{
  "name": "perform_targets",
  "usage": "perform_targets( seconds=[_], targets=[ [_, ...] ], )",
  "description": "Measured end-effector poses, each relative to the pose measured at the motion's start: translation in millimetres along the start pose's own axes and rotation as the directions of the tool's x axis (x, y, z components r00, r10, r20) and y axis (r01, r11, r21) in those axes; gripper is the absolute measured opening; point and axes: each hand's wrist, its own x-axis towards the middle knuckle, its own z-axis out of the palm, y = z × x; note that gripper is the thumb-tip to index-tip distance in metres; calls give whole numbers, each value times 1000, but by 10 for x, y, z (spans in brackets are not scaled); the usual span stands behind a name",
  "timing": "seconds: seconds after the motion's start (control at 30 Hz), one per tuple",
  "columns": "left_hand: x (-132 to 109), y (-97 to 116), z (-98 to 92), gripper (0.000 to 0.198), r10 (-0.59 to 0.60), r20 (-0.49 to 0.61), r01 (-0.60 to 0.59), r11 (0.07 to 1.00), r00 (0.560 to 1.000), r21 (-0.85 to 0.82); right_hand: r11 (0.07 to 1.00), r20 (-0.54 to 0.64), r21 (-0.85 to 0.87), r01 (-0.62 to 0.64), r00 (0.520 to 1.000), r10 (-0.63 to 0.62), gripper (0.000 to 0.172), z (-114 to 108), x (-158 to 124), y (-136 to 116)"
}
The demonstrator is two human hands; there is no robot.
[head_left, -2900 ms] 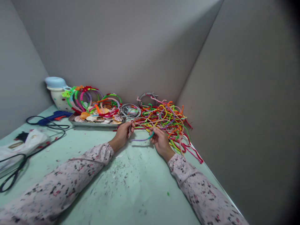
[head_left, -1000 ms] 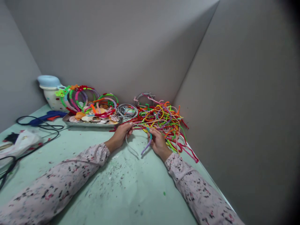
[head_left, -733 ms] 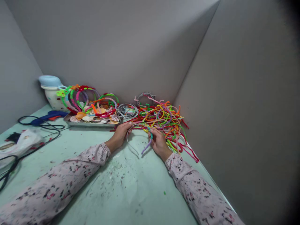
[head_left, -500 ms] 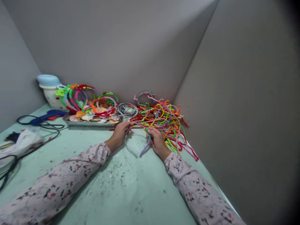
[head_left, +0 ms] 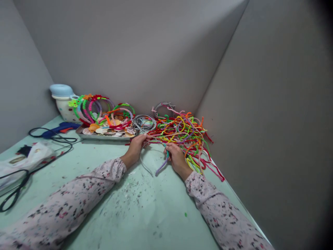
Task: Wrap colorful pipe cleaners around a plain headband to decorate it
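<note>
In the head view, you are reaching both sleeved arms toward the far corner of the pale green table. Your left hand is pinching one end of a thin pale headband, with fingers and thumb closed narrowly on it. The band is curving down from that hand and hanging just above the table between your two hands. Your right hand is gripping the other end, fingers curled tight around it together with a purple pipe cleaner. The pipe cleaner's loose tail is drooping down and to the left, and a short teal stretch is showing at your fingertips.

Just beyond your right hand, a tangled pile of pipe cleaners in many colours is lying against the wall and touching your knuckles. To the left of your left hand, a metal tray is holding shells, and wrapped headbands are standing over it. A bundle of bare wire headbands is sitting between tray and pile. Farther left, a white jar with a blue lid, a blue glue gun and its black cord are lying well apart from your hands.
</note>
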Motion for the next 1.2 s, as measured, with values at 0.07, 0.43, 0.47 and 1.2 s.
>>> perform_targets(
  seconds=[0.07,0.43,0.47,1.2],
  targets=[
    [2,-5,-12,32,-10,2,10,1000,1000,-1,999,-47,31,16,999,-15,18,-14,12,9],
    [-141,78,44,32,-164,414,168,985,895,28,976,-337,195,95,941,-24,17,-111,128,2],
    [-148,74,45,30,-172,438,166,985,882,52,975,-347,198,98,937,-24,16,-117,136,1],
    [-147,-2,66,33,-190,392,72,952,900,298,966,-386,233,114,922,-15,7,-160,153,21]
  ],
)
